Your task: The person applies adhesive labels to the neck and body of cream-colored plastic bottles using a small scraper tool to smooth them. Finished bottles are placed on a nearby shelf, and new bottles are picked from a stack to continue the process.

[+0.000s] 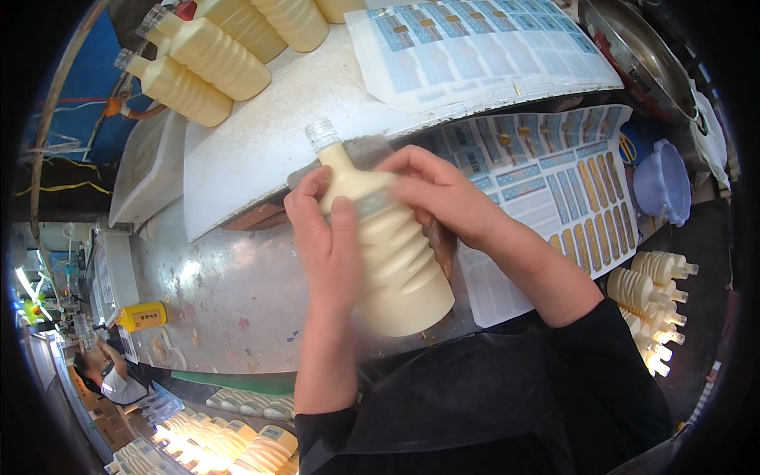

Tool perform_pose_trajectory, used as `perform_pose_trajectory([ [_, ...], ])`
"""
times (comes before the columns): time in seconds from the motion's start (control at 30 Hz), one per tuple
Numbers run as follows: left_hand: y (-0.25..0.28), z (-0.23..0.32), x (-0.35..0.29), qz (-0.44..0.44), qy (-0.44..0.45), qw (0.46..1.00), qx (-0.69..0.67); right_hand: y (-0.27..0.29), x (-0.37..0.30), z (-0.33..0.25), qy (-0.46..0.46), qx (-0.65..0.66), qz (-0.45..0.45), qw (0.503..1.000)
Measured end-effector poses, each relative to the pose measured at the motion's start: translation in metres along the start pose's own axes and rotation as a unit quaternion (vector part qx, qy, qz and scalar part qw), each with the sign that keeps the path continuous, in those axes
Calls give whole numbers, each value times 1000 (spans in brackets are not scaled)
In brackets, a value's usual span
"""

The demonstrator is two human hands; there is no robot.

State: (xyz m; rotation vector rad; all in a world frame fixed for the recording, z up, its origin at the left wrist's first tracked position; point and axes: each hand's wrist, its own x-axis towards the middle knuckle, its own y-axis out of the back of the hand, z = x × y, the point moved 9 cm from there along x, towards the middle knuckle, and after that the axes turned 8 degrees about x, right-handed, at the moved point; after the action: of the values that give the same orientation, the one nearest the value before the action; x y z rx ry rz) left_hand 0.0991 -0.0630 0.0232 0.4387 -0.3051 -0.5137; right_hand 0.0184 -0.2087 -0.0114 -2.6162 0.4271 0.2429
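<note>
A cream-coloured plastic bottle (401,269) with a ribbed body and a transparent threaded neck leans in front of me, neck pointing away. Across its shoulder runs a pale bluish label strip (374,203), smeared by motion. My left hand (318,229) is closed at the bottle's left shoulder, its thumb by the strip's left end. From the other side, my right hand (439,190) has its bent fingers at the strip's right end, thumb and fingertips pressed against the shoulder. Right of the bottle, a sheet of blue and gold labels (546,186) hangs over the bench edge.
Several cream bottles (218,59) stand on the white board (237,150) at far left, near another label sheet (475,51). A metal pan (641,55), purple bucket (663,184) and stacked bottles (649,297) are right. A yellow container (142,316) and another person (119,376) are left.
</note>
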Motion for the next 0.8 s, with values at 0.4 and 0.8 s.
perform_pose_trajectory([
  [0.4,0,6,0,8,-9,999,33,-2,0,1,27,-32,12,999],
  [0.8,0,7,1,13,-21,999,41,-3,5,6,37,-31,26,999],
])
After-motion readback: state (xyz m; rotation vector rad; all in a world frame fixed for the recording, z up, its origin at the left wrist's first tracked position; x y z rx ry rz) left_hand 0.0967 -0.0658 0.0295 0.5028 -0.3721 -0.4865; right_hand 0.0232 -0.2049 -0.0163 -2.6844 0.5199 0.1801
